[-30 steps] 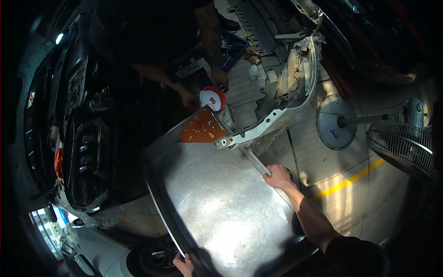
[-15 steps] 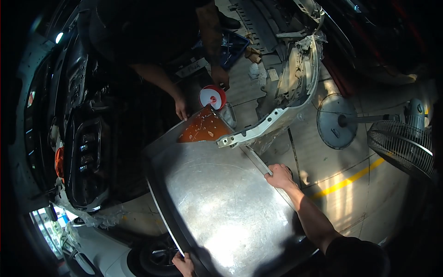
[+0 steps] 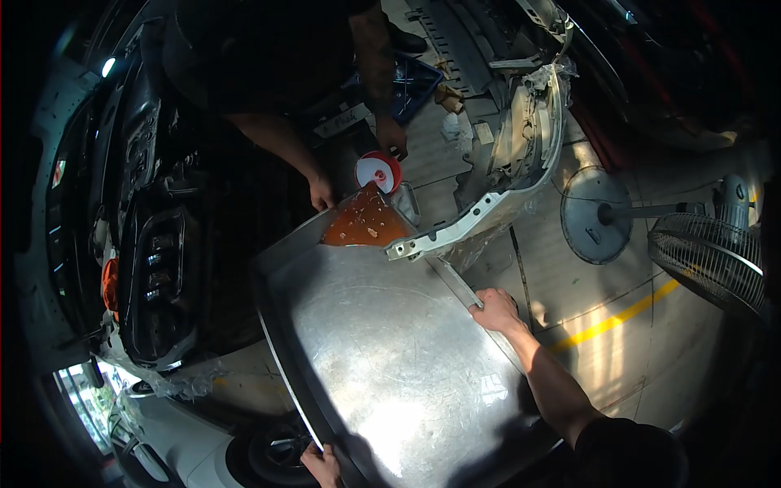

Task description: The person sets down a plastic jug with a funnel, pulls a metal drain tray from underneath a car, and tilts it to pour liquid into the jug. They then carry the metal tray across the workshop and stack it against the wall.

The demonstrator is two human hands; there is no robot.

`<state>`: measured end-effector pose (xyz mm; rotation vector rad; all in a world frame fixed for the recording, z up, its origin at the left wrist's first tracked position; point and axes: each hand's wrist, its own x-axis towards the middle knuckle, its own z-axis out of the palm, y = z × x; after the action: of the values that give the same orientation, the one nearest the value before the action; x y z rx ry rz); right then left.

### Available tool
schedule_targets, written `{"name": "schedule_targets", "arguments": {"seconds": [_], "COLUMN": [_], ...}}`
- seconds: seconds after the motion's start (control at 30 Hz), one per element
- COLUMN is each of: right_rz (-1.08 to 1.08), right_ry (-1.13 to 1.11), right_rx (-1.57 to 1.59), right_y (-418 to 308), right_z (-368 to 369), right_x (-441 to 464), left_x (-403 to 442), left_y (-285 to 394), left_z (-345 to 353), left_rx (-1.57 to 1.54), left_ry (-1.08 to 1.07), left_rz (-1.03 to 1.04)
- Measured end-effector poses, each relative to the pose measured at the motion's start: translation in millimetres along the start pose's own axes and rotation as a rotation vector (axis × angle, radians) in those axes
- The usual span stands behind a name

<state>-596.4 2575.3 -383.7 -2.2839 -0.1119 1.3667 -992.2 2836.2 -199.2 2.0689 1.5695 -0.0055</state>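
The left hand (image 3: pixel 322 466), cut off below, and right hand (image 3: pixel 495 311) curl fingers around the metal tray's (image 3: pixel 390 325) rims; beyond its corner, a funnel (image 3: pixel 377 174) partly hides a container (image 3: pixel 407 205).

The pale floor (image 3: pixel 569 285) is bearing a round fan base (image 3: pixel 596 236); a brown paper scrap (image 3: pixel 449 98) and a blue tray (image 3: pixel 429 80) are lying beyond that base, leftward.

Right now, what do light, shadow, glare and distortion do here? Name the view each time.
Head view: glare whitens part of the metal tray; head view: deep shadow hides detail on the co-worker's torso; head view: sunlight streaks the floor; head view: corners black out, and the left side bows, probably wide-angle distortion.
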Motion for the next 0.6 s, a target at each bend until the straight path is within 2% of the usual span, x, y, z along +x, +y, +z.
{"name": "schedule_targets", "arguments": {"seconds": [0.43,0.6], "right_rz": [0.008,-0.009], "right_ry": [-0.019,0.042], "right_rx": [0.012,0.022], "right_y": [-13.1,-13.4], "right_z": [-13.5,-12.2], "right_x": [-13.3,-15.2], "left_x": [2.1,2.6], "left_y": [8.5,15.4], "left_z": [-10.3,-14.0], "left_rx": [0.057,0.102], "left_ry": [-0.020,-0.013], "left_rz": [0.032,0.087]}}
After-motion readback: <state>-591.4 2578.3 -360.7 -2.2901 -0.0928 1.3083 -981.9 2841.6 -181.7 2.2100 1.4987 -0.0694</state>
